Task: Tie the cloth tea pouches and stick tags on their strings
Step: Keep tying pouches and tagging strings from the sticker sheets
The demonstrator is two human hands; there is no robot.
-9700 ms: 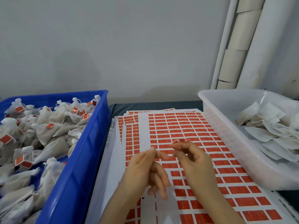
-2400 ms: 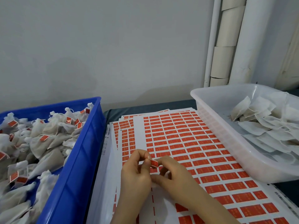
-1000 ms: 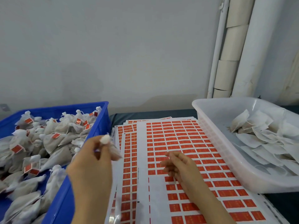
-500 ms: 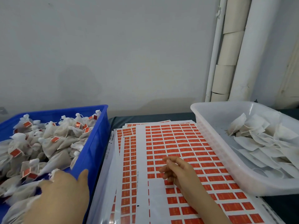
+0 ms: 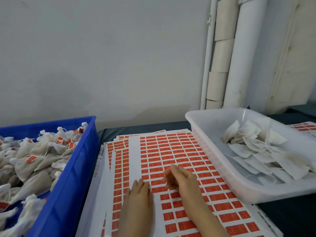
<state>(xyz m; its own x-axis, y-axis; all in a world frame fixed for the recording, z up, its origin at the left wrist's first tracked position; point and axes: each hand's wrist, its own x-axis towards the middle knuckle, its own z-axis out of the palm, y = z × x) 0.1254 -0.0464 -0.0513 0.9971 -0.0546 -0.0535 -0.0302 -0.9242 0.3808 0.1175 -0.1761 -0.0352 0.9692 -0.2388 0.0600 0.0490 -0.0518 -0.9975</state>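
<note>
Pressing the sticker sheet flat with straight fingers, the left hand is lying just beside the right hand, which is hovering mid-sheet, fingers loosely curled.

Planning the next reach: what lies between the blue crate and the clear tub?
Head view: stacked sticker sheets fill the gap between crate and tub, with the left hand and right hand over them.

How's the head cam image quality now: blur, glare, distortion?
Head view: the right hand is smeared by motion blur at its fingers, while the left hand is sharper. The light is soft and even, with no glare on the sticker sheets. The wide-angle lens makes the wall pipes lean.
</note>
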